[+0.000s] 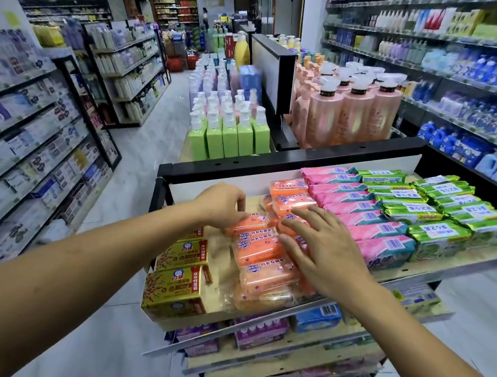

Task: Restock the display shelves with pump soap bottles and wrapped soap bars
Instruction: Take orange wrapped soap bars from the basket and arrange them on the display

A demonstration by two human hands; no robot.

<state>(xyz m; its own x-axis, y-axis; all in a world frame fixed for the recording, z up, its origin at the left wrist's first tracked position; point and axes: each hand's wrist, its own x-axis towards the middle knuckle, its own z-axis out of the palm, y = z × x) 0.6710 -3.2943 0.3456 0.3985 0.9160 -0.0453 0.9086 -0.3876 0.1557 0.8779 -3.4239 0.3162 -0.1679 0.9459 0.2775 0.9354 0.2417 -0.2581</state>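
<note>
Both bare forearms reach over the top shelf, where the left hand pinches an orange soap bar in curled fingertips. The right hand lies flat, fingers spread, on the stacked orange bars. The pinched bar lies label up, its long axis running left to right, between gold boxes and pink bars.

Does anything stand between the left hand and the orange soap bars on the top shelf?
Nothing visible does. The left hand grips an orange soap bar directly; the right hand rests flat on neighbouring orange bars.
</note>
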